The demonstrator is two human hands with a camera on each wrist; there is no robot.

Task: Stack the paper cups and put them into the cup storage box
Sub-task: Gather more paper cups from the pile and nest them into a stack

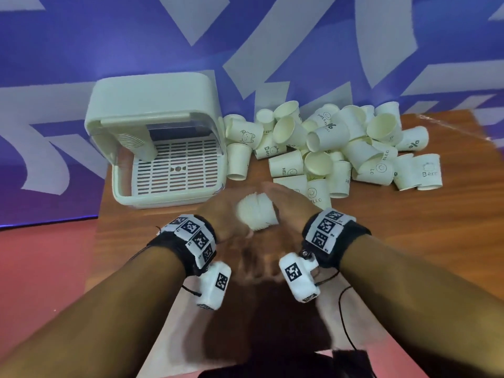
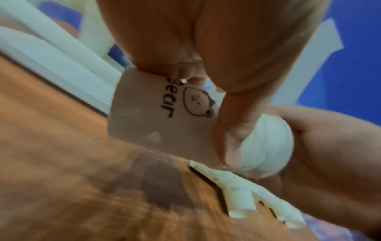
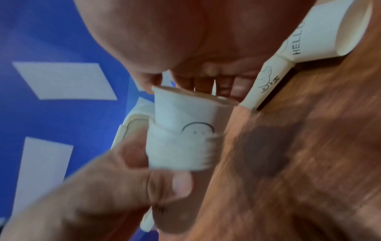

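Note:
A short stack of nested white paper cups (image 1: pixel 256 214) hangs on its side just above the wooden table, between both hands. My left hand (image 1: pixel 223 216) grips the stack; in the left wrist view my thumb (image 2: pixel 228 127) and fingers curl round its outer "Bear" cup (image 2: pixel 148 120). My right hand (image 1: pixel 286 205) holds a smiley-face cup (image 3: pixel 185 114) by its base end, its mouth sunk into the stack's rims (image 3: pixel 177 154). The cup storage box (image 1: pixel 169 199) stands open at the left. A nested column of cups (image 1: pixel 136 143) leans in the box's back left corner.
A large pile of loose printed cups (image 1: pixel 341 143) lies on the table (image 1: pixel 409 241) behind and to the right of my hands, some touching the box's right wall. Two cups lie close to my right hand (image 3: pixel 321 32). Blue patterned floor surrounds the table.

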